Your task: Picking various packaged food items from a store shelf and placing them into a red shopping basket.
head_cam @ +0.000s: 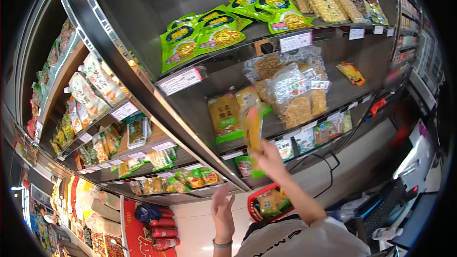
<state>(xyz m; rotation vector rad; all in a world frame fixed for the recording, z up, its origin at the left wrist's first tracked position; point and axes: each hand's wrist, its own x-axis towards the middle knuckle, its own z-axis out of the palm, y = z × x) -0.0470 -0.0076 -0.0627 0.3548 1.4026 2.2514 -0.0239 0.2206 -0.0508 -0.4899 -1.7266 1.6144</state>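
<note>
My right hand (pixel 269 159) grips a tall plastic food packet (pixel 252 128) by its lower part, holding it upright before the middle shelf. Just behind it on that shelf lies a similar packet with a green lower edge (pixel 225 114), and clear bags of dried food (pixel 298 107) are heaped to the right. My left hand (pixel 222 208) is raised in front of the shelf's lower corner, fingers apart, touching nothing. Below my right arm, a red shopping basket (pixel 252 208) on the floor holds several similar packets (pixel 271 201).
Green packets (pixel 221 32) fill the upper shelf above a protruding price tag (pixel 181 81). A shelf post (pixel 192 135) stands left of the held packet. Red fire extinguishers (pixel 166 232) are at the lower left; a keyboard (pixel 385 200) is at the right.
</note>
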